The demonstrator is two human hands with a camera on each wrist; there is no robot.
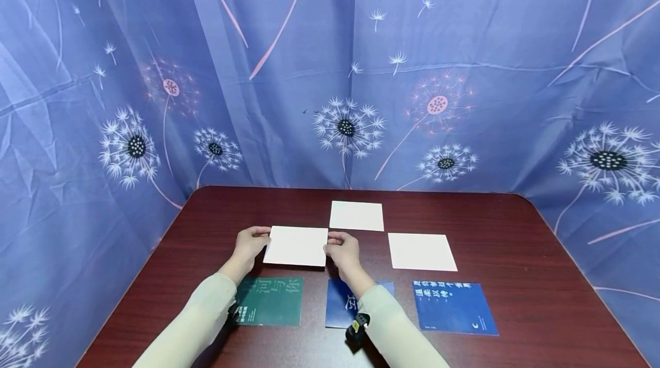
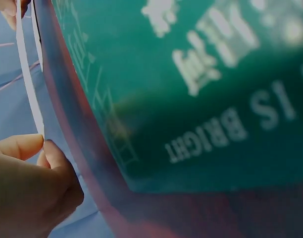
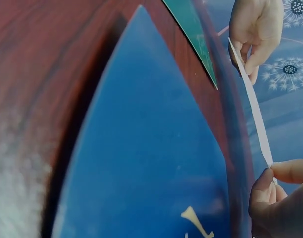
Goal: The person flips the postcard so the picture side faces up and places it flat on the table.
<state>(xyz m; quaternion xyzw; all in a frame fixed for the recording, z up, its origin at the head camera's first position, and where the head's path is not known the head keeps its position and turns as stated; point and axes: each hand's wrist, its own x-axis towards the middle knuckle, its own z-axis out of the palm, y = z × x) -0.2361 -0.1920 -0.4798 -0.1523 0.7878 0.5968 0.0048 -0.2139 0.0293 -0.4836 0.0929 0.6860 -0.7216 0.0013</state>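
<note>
A blank white card (image 1: 296,246) is held a little above the table, its face toward the head camera. My left hand (image 1: 250,249) pinches its left edge between thumb and fingers. On the opposite edge, my right hand (image 1: 344,252) pinches it the same way. Both wrist views show the card nearly edge-on, as a thin white strip (image 2: 28,74) from the left and another white strip (image 3: 254,106) from the right. Below my left wrist lies a green card (image 1: 273,301) with pale lettering. A blue card (image 1: 337,305) is partly hidden under my right forearm.
Two more white cards lie on the dark red table (image 1: 541,299): one white card (image 1: 357,216) farther back, another white card (image 1: 423,252) to the right. A second blue card (image 1: 455,308) with white writing sits at the front right. A blue dandelion-print curtain (image 1: 289,98) hangs behind.
</note>
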